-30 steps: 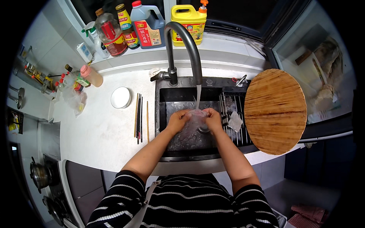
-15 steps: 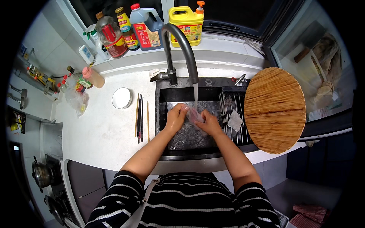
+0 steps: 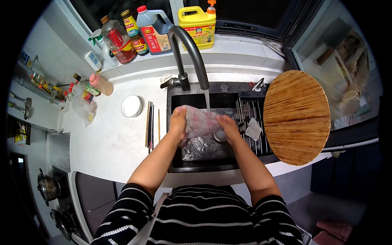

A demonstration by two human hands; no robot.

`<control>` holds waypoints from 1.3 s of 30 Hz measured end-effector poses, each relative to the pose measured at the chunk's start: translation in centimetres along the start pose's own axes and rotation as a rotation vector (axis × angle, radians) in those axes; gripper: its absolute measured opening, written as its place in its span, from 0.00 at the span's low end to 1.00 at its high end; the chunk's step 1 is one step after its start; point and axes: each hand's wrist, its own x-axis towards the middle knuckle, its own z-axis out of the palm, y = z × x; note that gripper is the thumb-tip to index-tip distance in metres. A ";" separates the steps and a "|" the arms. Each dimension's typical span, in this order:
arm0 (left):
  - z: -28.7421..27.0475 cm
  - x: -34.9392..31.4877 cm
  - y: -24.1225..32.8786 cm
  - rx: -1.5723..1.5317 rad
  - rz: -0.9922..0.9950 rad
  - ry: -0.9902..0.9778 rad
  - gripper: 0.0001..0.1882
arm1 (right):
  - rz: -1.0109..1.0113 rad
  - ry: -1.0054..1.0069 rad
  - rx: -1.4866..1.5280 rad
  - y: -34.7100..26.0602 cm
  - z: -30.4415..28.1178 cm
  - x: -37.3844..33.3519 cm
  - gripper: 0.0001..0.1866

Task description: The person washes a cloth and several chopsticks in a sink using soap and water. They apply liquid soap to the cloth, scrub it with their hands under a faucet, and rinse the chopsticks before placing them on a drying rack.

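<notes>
Over a black sink [image 3: 175, 163], both hands [image 3: 178, 120] [image 3: 227, 125] hold a plastic bag [image 3: 198, 122].

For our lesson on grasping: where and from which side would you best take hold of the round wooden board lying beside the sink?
Probably the round wooden board at its near edge, from the person's right side: it lies flat, overhanging the counter there, so fingers can pinch rim from above and below.

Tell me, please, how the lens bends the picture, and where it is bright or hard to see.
Head view: fisheye bending curves the white counter and window sill toward the rim, corners are black; light is even and bright on the counter, the sink dark; the clear plastic bag, held by left hand and right hand under running water, is hazy.
</notes>
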 end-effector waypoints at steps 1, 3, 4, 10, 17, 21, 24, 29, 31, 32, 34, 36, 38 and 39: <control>0.3 0.0 -0.6 0.007 -0.040 0.007 0.10 | -0.002 0.026 0.104 -0.3 0.9 0.2 0.10; 0.4 0.7 -2.4 -0.041 -0.096 -0.018 0.13 | 0.020 0.027 0.109 -0.6 2.6 0.3 0.11; 0.4 1.1 -3.4 -0.159 -0.106 -0.035 0.13 | 0.046 0.002 0.009 -0.6 3.4 0.1 0.11; -0.9 1.6 -9.7 -0.356 -0.410 -0.145 0.17 | -1.001 0.103 -0.901 2.4 7.3 -3.7 0.09; 0.2 0.0 -9.3 -0.325 -0.575 -0.215 0.21 | -0.683 0.442 -0.602 4.2 6.2 -3.0 0.05; 3.8 -2.3 -7.1 -0.198 -0.588 -0.089 0.22 | -0.579 0.460 -0.722 6.3 5.5 -2.2 0.06; 1.5 0.8 -9.5 -0.222 -0.605 -0.222 0.23 | -0.275 0.639 -0.405 4.8 5.7 -1.1 0.06; 4.7 -2.0 -6.0 -0.163 -0.554 -0.169 0.20 | -0.594 0.474 -0.636 6.0 5.5 -1.0 0.08; 5.2 -1.3 -6.8 -0.058 -0.574 -0.030 0.19 | -0.340 0.600 -0.520 3.4 4.7 -0.6 0.08; 4.2 -0.3 -7.7 -0.079 -0.541 -0.059 0.17 | -0.212 0.662 -0.461 2.4 4.7 -0.6 0.08; 2.7 1.2 -8.8 -0.118 -0.494 -0.123 0.15 | -0.473 0.547 -0.524 2.9 6.6 -1.9 0.10; -2.0 4.2 -11.5 -0.438 -0.672 -0.413 0.15 | -0.645 0.305 -0.677 0.8 9.0 -4.1 0.11; -0.4 3.6 -12.8 -0.244 -0.334 -0.307 0.16 | -0.457 0.439 -0.574 3.4 5.9 -1.5 0.11; 5.0 -0.1 -7.7 -0.059 -0.543 -0.041 0.19 | -0.285 0.553 -0.485 1.9 4.5 -0.8 0.10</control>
